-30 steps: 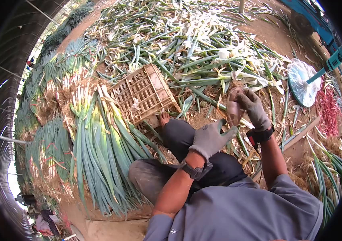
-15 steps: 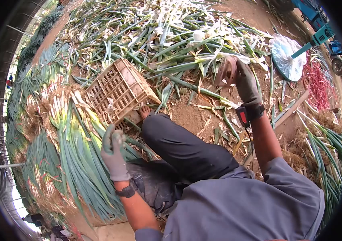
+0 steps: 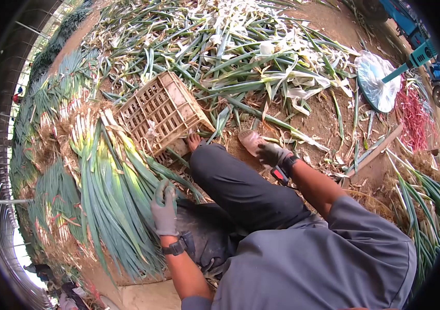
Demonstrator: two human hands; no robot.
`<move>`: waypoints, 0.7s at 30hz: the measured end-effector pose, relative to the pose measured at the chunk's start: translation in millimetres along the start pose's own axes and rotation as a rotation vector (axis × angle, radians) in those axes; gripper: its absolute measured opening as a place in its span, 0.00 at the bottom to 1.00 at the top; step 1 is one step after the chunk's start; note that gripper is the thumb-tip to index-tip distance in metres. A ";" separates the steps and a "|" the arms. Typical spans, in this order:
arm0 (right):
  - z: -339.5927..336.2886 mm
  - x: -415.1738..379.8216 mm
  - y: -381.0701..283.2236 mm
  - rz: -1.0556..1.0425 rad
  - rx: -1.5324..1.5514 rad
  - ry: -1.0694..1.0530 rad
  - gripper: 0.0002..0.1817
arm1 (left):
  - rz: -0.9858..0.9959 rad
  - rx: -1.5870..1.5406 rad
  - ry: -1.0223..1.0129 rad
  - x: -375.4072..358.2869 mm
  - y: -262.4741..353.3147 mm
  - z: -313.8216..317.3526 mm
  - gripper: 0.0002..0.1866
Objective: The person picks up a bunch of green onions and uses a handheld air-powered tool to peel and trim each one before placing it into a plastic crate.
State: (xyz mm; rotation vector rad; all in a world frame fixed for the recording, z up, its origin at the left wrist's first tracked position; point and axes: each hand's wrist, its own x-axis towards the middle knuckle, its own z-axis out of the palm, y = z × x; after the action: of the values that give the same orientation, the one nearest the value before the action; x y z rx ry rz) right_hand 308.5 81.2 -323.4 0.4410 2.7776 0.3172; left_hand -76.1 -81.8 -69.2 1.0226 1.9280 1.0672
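Observation:
Both of my hands wear grey gloves. My left hand [image 3: 164,209] is raised with its fingers apart and nothing in it, beside the green leaves of a large bunch of long onions [image 3: 111,175]. My right hand [image 3: 273,153] is closed round one end of a pinkish, partly see-through object [image 3: 251,141], held over the bare soil in front of my bent knee. What that object is I cannot make out. A foot [image 3: 194,140] shows beside the crate.
A beige plastic crate [image 3: 160,111] lies tipped ahead of the knee. Loose leaves and peelings [image 3: 240,49] are heaped beyond. At right are a bag-covered round thing [image 3: 377,85], red ties [image 3: 413,113], a wooden strip [image 3: 377,155] and more onions [image 3: 424,206].
My right hand has come down and leftward toward the knee, still holding the pinkish object. My left hand has moved slightly down and to the right. The view has shifted a little.

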 end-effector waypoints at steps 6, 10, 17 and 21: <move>4.8 -73.3 -24.4 0.745 2.633 0.064 0.24 | 0.030 -0.040 0.021 -11.4 7.7 -9.3 0.17; -14.7 -132.2 -17.1 1.103 2.755 0.225 0.13 | 0.094 -0.146 0.011 -15.4 27.5 4.4 0.17; -51.2 -177.8 9.9 1.034 2.692 0.501 0.25 | 0.293 -0.197 -0.059 -32.6 52.7 5.6 0.17; -86.3 -181.2 18.1 1.095 2.594 0.722 0.26 | 0.425 -0.072 -0.011 -43.2 34.4 -13.4 0.17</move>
State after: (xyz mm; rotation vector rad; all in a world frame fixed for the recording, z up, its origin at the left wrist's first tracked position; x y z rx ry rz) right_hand 448.3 23.3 -190.2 -1.2427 -0.4867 1.8991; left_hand -57.9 -112.0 -24.7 1.4322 1.6873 1.3472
